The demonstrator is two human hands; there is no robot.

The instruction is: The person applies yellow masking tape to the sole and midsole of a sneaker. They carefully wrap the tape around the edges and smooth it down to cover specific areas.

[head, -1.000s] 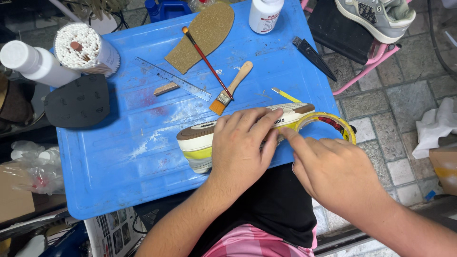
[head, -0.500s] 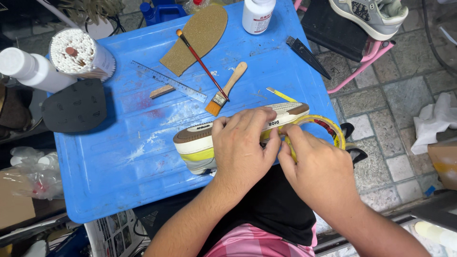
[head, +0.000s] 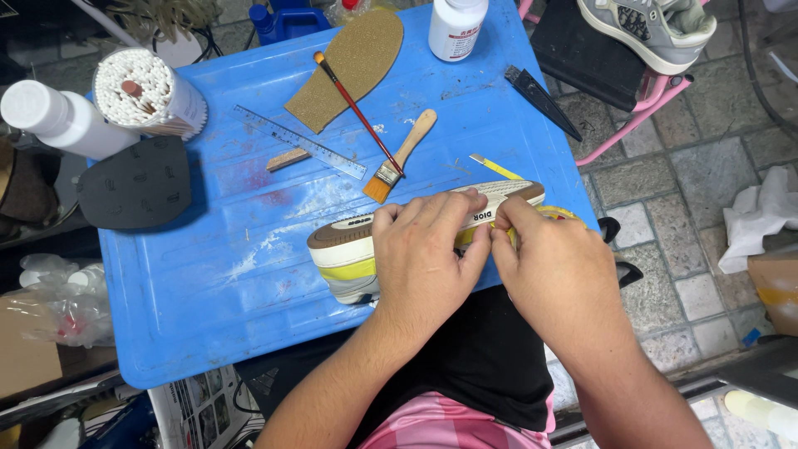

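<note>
A sneaker (head: 349, 249) lies on its side at the near edge of a blue plastic table (head: 208, 299), sole facing away from me. My left hand (head: 424, 258) covers its middle and presses it down, fingers wrapped over the sole. My right hand (head: 557, 266) sits at the heel end, fingertips pinching yellow tape (head: 557, 214) against the sneaker. Thumbs of both hands nearly touch.
On the table: a wooden-handled brush (head: 399, 158), a thin red brush (head: 357, 108), a metal ruler (head: 299, 141), a cork insole (head: 349, 62), a black rubber sole (head: 137, 183), a cup of white sticks (head: 145, 91), white bottles (head: 58, 120) (head: 455, 27), a black blade (head: 540, 100). Another grey sneaker (head: 648, 29) rests on a pink stool.
My right hand has moved left onto the heel end, closer to my left hand. The tape roll is now mostly hidden under it.
</note>
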